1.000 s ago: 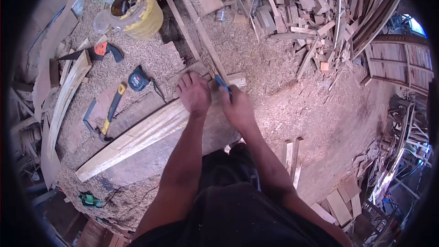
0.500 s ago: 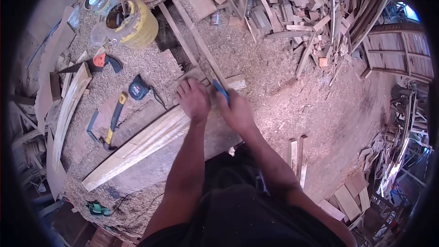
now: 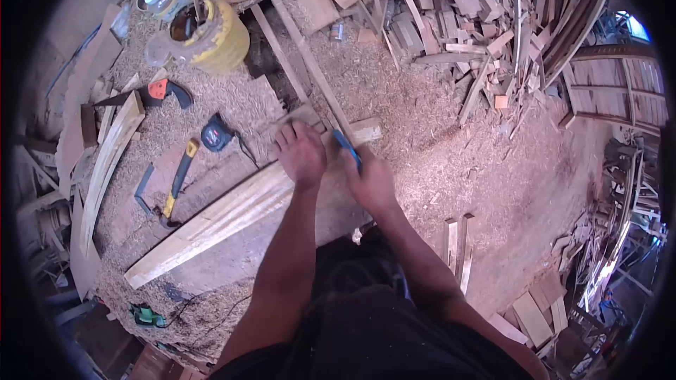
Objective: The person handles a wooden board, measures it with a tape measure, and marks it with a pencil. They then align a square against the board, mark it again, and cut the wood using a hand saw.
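A long pale wooden board (image 3: 211,232) lies aslant on the workbench, its far end (image 3: 367,130) showing past my hands. My left hand (image 3: 303,153) rests over the board, fingers bent across its far edge and the thumb side toward my other hand. In my right hand (image 3: 371,181), closed and slightly blurred, is a slim blue tool (image 3: 347,149); its tip points up and left over the board. The kind of tool cannot be made out. Left of the board lie a hammer (image 3: 182,177) with a yellow and black handle, and a dark tape measure (image 3: 216,134).
A handsaw (image 3: 160,91) with an orange patch lies farther left, beside a curved wooden piece (image 3: 109,169). Yellow containers (image 3: 222,42) stand at the back left. Offcuts (image 3: 451,28) are heaped at the back right. Wood shavings (image 3: 239,98) cover much of the surface.
My right hand and the blue tool have shifted a little right and down, away from my left hand. The left hand still lies on the board. The whole view has tilted slightly.
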`<state>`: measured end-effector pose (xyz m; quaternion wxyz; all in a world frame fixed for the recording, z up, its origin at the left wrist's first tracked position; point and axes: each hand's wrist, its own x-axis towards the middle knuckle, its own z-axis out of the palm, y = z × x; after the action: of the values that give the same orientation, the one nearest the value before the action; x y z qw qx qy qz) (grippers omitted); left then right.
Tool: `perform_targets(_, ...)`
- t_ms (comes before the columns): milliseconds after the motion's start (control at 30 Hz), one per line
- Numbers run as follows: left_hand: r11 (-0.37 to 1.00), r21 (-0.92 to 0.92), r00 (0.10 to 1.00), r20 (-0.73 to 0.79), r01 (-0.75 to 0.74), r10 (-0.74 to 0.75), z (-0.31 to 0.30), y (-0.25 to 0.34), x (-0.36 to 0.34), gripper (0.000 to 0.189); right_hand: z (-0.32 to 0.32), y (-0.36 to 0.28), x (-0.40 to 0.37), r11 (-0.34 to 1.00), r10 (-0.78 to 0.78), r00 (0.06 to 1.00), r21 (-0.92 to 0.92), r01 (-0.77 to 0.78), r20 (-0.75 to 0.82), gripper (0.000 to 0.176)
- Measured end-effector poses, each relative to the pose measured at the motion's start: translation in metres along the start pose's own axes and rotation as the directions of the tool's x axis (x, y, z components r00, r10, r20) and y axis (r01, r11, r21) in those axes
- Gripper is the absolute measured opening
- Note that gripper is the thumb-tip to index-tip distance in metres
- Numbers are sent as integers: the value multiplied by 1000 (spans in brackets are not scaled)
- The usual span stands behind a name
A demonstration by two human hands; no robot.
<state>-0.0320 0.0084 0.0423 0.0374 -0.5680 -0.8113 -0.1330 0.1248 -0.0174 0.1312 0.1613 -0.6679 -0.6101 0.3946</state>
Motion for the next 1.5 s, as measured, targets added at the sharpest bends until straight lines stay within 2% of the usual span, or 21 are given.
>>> perform_targets(133,1000,-13,999,44,-9,10,-4,5,-3,20,-38,11,-73,994,12,1000,106,-12,2,41)
perform_targets(167,1000,-8,999,36,2,-1,-1,5,0,20,-71,4,-116,958,221,964,155,-243,146,42)
perform_targets(200,1000,5,999,46,10,-10,0,2,-3,21,-98,6,-161,960,272,945,8,-278,181,41)
perform_targets(300,999,23,997,74,25,-26,-4,6,-5,21,-118,28,-242,978,148,989,150,-143,-19,37)
perform_targets(433,1000,-2,998,65,3,-3,-4,5,3,20,-46,16,-98,971,215,973,83,-223,88,35)
perform_targets(533,999,4,995,91,37,-37,-6,4,1,21,-7,5,-19,995,39,998,91,-44,49,36)
perform_targets(667,1000,23,999,51,-9,8,-1,1,-4,22,-53,14,-99,968,97,993,226,-111,73,34)
perform_targets(700,1000,-12,999,40,-1,1,3,-1,-4,22,-85,6,-142,950,261,953,137,-282,151,36)
perform_targets(767,1000,-18,996,89,20,-19,-3,0,-10,23,-122,23,-224,976,197,971,68,-208,136,43)
perform_targets(867,1000,-13,996,86,26,-25,1,6,-3,23,-103,23,-193,988,80,994,130,-88,71,45)
perform_targets(900,999,-5,996,82,32,-31,3,2,-3,23,-72,38,-151,979,200,967,15,-205,158,34)
perform_targets(933,1000,-1,998,67,18,-17,2,-4,-5,23,-45,31,-100,967,212,970,115,-226,121,34)
perform_targets(967,1000,-4,999,46,10,-10,2,-4,-5,23,-17,30,-51,997,29,1000,65,-29,-4,36)
perform_targets(1000,1000,-11,1000,24,3,-3,3,0,-4,23,-7,18,-18,998,-11,1000,59,11,1,37)
perform_targets(1067,1000,-26,1000,20,-11,11,8,-2,0,23,-4,1,-8,998,66,997,13,-67,48,40)
perform_targets(1167,1000,-13,997,81,15,-14,-1,3,-2,23,-50,17,-100,977,114,993,176,-120,43,35)
perform_targets(1200,1000,-13,996,86,24,-23,-2,4,-3,24,-87,11,-141,954,275,947,76,-290,165,33)
perform_targets(1267,1000,-17,996,85,24,-22,-3,2,-2,24,-121,33,-231,960,217,973,163,-227,80,37)
perform_targets(1367,1000,10,998,57,13,-14,-4,5,-4,24,-108,23,-207,964,179,983,193,-181,29,35)
perform_targets(1433,1000,1,997,70,10,-10,-1,2,3,23,-55,26,-105,950,250,960,159,-269,128,35)
perform_targets(1500,1000,-9,999,53,10,-9,0,1,-2,21,-10,11,-14,996,65,997,56,-68,47,38)
